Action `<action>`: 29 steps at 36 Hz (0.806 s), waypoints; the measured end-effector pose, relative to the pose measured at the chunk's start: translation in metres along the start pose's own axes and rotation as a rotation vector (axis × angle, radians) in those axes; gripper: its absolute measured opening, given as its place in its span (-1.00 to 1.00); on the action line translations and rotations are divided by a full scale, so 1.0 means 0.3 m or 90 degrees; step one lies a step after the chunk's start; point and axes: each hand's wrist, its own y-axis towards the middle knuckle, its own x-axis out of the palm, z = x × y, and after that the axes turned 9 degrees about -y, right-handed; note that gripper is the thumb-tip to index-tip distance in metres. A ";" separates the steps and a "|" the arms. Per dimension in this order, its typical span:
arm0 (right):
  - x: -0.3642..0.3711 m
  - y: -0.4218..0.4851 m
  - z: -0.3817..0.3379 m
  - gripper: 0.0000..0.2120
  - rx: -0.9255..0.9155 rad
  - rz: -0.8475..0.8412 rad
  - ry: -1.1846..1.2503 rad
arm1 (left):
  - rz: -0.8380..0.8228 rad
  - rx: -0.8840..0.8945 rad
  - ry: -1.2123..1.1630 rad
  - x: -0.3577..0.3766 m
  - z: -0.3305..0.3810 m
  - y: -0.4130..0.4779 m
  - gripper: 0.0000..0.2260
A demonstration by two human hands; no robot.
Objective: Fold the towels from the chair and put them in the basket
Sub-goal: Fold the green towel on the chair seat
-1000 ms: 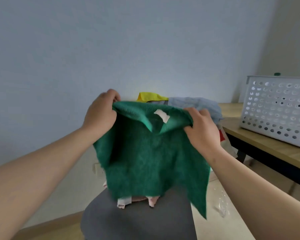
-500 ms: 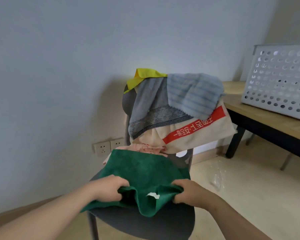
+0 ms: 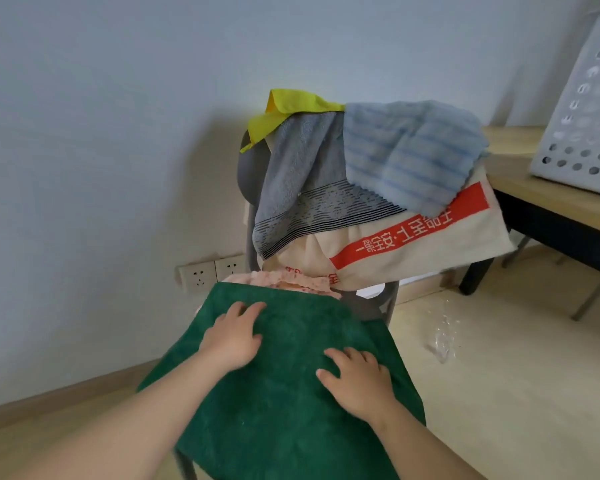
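A dark green towel (image 3: 291, 410) lies spread flat over the seat of the grey chair (image 3: 253, 168). My left hand (image 3: 234, 337) rests palm down on its upper left part, fingers straight. My right hand (image 3: 355, 382) presses flat on its right side. Over the chair back hang a yellow cloth (image 3: 284, 112), a grey towel (image 3: 298, 188), a blue striped towel (image 3: 413, 150) and a cream towel with a red band (image 3: 423, 244). A pink cloth (image 3: 291, 280) peeks out behind the green towel. The white perforated basket (image 3: 582, 126) stands at the right edge.
The basket sits on a wooden table (image 3: 520, 174) with black legs to the right of the chair. Wall sockets (image 3: 212, 271) are low on the wall behind the chair. A crumpled clear plastic piece (image 3: 442, 337) lies on the light floor.
I lowered the green towel from in front of me onto the chair seat. Both hands let go of its bunched edge and now lie flat on it.
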 end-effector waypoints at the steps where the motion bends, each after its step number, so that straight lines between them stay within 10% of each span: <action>1: 0.017 0.014 0.007 -0.50 -0.006 0.005 -0.025 | -0.034 -0.013 0.015 0.016 -0.007 0.010 -0.48; 19: 0.022 0.249 0.084 -0.50 -0.072 0.097 -0.015 | 0.012 0.062 0.049 0.127 -0.073 0.194 -0.52; 24: 0.011 0.151 0.082 -0.77 -0.064 0.265 0.101 | 0.183 0.202 0.075 0.092 -0.069 0.049 -0.67; 29: 0.023 -0.015 0.037 -0.93 -0.203 0.197 0.122 | 0.057 0.216 -0.001 0.108 -0.036 -0.106 -0.83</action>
